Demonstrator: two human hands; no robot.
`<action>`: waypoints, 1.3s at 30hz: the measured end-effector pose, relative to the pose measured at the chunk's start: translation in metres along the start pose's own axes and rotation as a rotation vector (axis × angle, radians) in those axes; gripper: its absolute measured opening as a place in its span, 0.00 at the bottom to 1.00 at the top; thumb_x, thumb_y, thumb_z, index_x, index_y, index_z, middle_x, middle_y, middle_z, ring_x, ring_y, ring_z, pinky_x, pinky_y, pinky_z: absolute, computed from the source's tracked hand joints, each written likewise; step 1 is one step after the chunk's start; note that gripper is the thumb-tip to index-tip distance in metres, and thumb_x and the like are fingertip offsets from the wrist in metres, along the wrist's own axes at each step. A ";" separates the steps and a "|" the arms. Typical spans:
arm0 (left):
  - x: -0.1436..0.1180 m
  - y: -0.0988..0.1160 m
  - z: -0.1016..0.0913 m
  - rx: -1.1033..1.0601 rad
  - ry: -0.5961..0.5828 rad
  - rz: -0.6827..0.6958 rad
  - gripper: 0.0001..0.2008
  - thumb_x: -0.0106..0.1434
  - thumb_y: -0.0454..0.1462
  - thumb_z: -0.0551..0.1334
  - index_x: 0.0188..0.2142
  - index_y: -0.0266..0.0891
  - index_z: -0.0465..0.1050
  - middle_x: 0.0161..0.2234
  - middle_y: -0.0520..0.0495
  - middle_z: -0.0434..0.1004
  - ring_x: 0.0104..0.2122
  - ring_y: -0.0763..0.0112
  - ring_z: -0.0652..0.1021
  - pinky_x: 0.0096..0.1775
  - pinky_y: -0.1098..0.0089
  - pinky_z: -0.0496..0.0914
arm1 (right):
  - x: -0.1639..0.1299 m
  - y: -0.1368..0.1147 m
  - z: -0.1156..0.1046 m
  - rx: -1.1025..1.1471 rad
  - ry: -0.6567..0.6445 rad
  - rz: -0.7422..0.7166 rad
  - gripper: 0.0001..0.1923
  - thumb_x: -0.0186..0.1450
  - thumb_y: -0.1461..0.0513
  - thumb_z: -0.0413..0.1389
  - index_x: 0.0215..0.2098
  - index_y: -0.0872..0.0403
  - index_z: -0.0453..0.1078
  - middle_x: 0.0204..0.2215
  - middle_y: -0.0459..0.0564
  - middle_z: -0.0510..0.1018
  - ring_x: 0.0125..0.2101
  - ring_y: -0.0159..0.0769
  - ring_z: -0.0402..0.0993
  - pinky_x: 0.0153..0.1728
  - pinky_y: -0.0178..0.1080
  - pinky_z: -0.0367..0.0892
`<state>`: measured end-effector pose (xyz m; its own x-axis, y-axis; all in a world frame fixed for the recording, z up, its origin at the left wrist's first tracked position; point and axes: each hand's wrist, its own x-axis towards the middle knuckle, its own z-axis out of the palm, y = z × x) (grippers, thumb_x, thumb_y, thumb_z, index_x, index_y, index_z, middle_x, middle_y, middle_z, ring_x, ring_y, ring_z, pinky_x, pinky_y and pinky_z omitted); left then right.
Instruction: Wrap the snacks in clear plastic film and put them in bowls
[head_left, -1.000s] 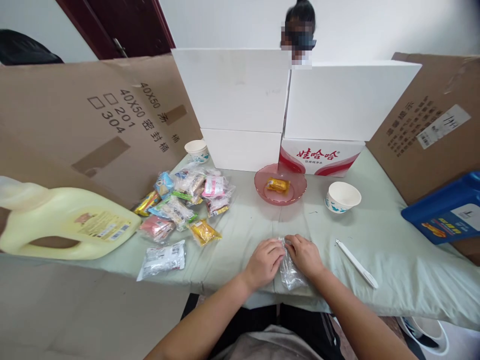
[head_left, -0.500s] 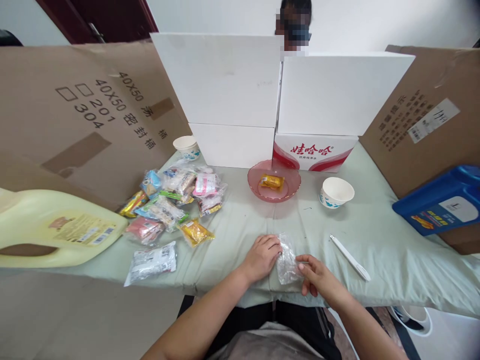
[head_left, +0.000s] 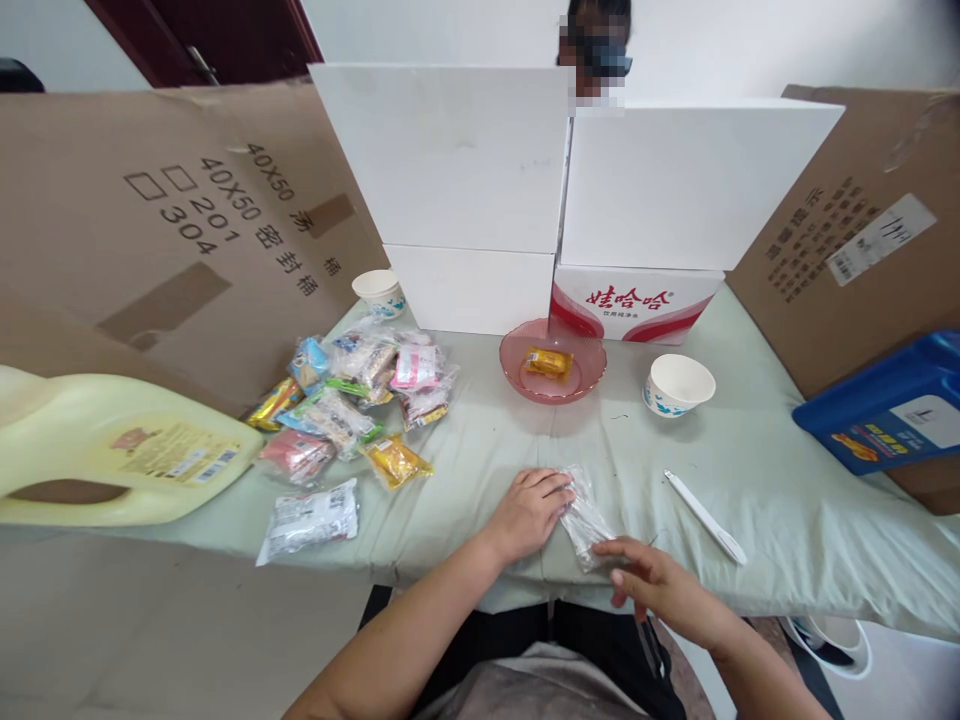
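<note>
A clear plastic wrapper [head_left: 583,518] lies near the front edge of the pale green table cover [head_left: 750,470]. My left hand [head_left: 529,512] rests on the cloth with its fingertips on the wrapper's upper left end. My right hand [head_left: 654,580] sits lower right of the wrapper, fingers apart, its fingertips at the wrapper's lower end. A pink glass bowl [head_left: 553,365] further back holds one yellow wrapped snack [head_left: 548,362]. A pile of several wrapped snacks [head_left: 352,400] lies to the left.
A white paper cup [head_left: 678,384] and a white pen-like tool [head_left: 705,516] lie to the right. A yellow jug [head_left: 112,450] lies at left, a blue container [head_left: 892,405] at right. Cardboard sheets and white boxes [head_left: 570,190] wall the back; a person is behind them.
My right hand has let go of the wrapper's top and slid down and to the right, fingers spreading. My left hand stays on the wrapper, which now lies more slanted.
</note>
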<state>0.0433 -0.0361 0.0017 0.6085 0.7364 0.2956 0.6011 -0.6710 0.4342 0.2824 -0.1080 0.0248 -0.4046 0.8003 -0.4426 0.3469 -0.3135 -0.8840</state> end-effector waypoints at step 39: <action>-0.003 -0.005 0.000 -0.093 -0.069 -0.016 0.41 0.54 0.37 0.66 0.64 0.38 0.49 0.57 0.38 0.66 0.59 0.53 0.63 0.58 0.49 0.59 | 0.090 -0.017 0.020 -1.016 0.389 -0.447 0.11 0.70 0.61 0.44 0.43 0.56 0.67 0.32 0.51 0.78 0.30 0.36 0.76 0.29 0.34 0.62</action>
<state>0.0384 -0.0352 -0.0010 0.6356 0.7370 0.2299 0.5621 -0.6459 0.5166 0.2232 -0.0410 -0.0031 -0.4369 0.8930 0.1078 0.8260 0.4458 -0.3450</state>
